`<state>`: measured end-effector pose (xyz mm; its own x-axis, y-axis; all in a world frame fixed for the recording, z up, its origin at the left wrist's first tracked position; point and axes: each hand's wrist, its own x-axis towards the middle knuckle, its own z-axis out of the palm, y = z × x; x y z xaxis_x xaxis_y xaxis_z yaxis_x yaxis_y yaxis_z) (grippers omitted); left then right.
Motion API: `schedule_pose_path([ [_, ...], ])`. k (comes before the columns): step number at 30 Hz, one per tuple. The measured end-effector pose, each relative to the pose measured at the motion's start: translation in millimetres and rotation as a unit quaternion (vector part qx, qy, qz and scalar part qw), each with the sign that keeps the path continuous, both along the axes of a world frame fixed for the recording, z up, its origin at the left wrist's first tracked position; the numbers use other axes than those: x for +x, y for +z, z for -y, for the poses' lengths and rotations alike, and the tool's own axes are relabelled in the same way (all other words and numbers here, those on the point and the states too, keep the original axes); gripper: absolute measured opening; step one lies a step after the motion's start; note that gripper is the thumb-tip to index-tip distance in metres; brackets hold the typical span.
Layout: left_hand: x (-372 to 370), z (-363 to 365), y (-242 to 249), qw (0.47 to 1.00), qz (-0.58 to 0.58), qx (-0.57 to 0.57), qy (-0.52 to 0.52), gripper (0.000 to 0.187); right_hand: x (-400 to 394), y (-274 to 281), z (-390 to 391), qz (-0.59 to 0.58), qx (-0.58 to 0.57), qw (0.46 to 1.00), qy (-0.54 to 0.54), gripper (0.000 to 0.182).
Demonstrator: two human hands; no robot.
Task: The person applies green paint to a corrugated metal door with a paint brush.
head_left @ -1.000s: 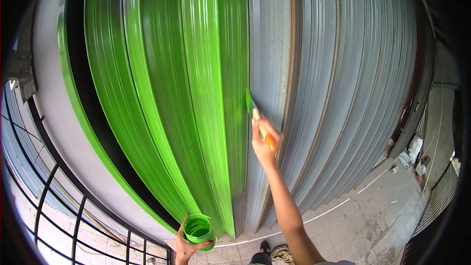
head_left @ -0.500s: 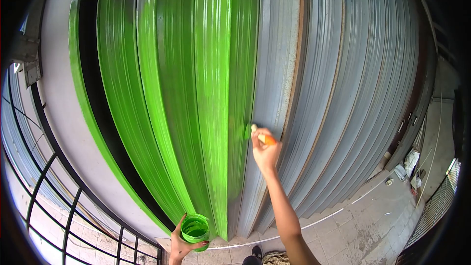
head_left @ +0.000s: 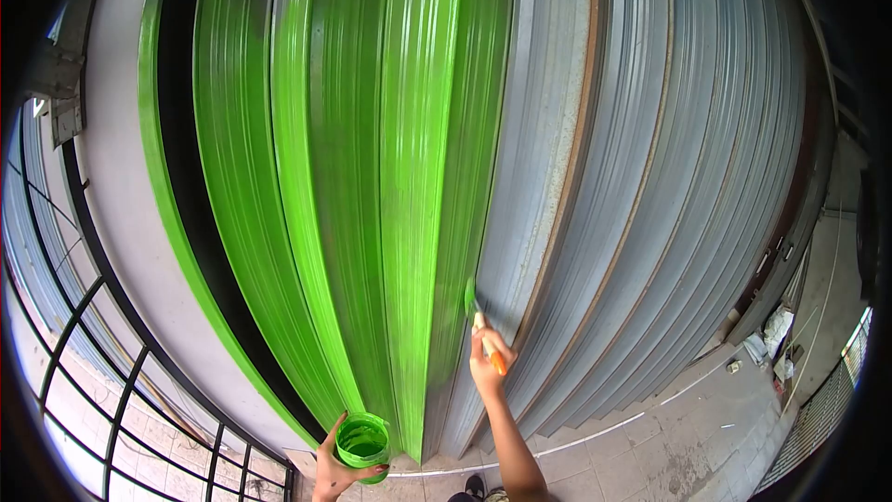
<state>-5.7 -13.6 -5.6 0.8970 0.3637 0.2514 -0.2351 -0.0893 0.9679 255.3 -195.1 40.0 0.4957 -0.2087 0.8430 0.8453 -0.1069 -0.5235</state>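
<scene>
My right hand (head_left: 490, 359) is closed round the handle of a paintbrush (head_left: 481, 318), which has an orange end. Its green bristles touch the folded metal shutter (head_left: 548, 130) where a green panel meets a bare grey one. Low in the view, my left hand (head_left: 336, 472) grips a tub of green paint (head_left: 363, 440) by its side. Wet green coats the tub's rim and inner wall. The shutter's left panels are glossy green, with thinner streaks in places, and the folds to the right are grey with rusty edges.
A black metal grille (head_left: 121, 400) stands at the lower left beside a pale wall (head_left: 125, 149). Tiled floor (head_left: 641, 455) runs below the shutter. Some loose litter (head_left: 776, 330) lies at the right. My shoe (head_left: 475, 485) shows at the bottom.
My right hand has moved down along the shutter with the paintbrush, whose bristles now point up and show clearly. The tub stays in my left hand. The whole view has shifted slightly.
</scene>
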Motion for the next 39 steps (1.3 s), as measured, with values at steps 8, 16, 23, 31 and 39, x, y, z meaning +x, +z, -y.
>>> schedule_pose_path([
  [8, 4, 2, 1, 1.000, -0.002, 0.023, -0.007, 0.116, -7, -91, 14, -0.128, -0.022, 0.992, 0.009, 0.009],
  [16, -2, 5, 11, 1.000, -0.009, 0.028, -0.006, 0.119, 32, 161, -4, 0.109, 0.071, 0.991, 0.041, 0.006],
  [23, -14, 5, 15, 1.000, -0.006, -0.003, 0.016, 0.119, 24, 73, -3, 0.152, -0.043, 0.984, -0.084, 0.011],
  [31, -10, -3, 9, 0.999, -0.007, 0.025, 0.027, 0.119, -12, -52, 1, 0.003, -0.087, 0.994, -0.066, 0.013],
  [39, -15, 1, 18, 1.000, -0.009, 0.017, 0.021, 0.119, 20, 54, -12, -0.036, -0.086, 0.993, -0.078, 0.008],
])
